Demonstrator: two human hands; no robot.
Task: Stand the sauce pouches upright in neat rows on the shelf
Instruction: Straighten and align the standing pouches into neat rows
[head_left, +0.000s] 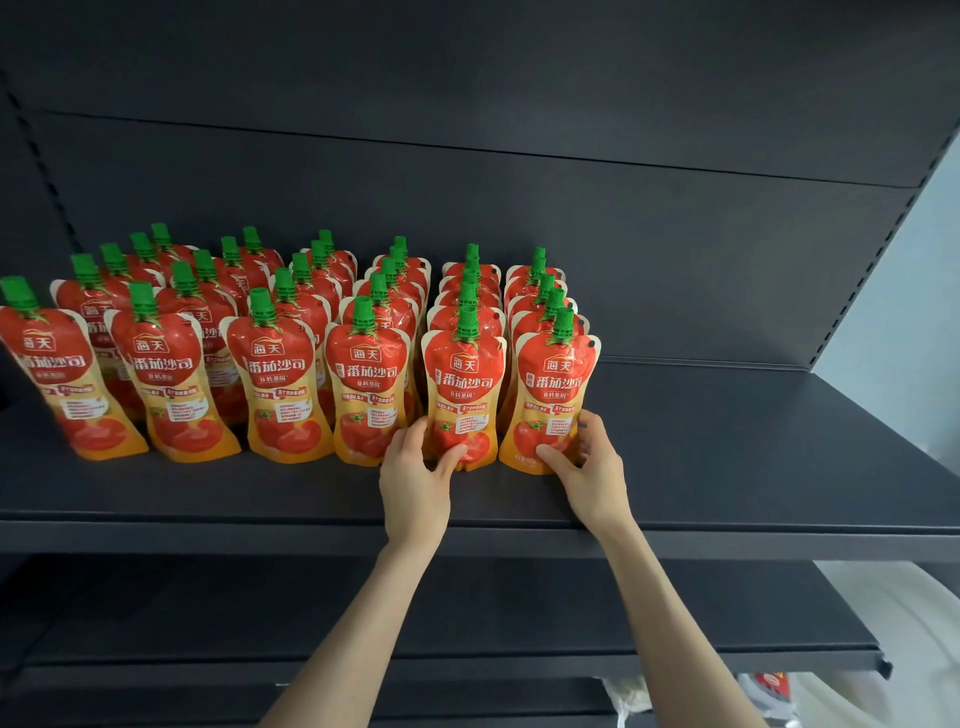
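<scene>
Red and orange tomato sauce pouches with green caps stand upright in several rows on the dark shelf (727, 467), running front to back. My left hand (415, 478) grips the base of the front pouch (464, 384) of the second row from the right, thumb on its front. My right hand (592, 467) grips the base of the front pouch (553, 395) of the rightmost row, thumb in front and fingers round its right side. Both pouches stand upright on the shelf, side by side.
The shelf's right part beyond the last row is bare dark metal, ending at a slanted side bracket (857, 291). A lower dark shelf (519, 608) lies beneath my forearms. White packaging and a red packet (769, 686) lie at the bottom right.
</scene>
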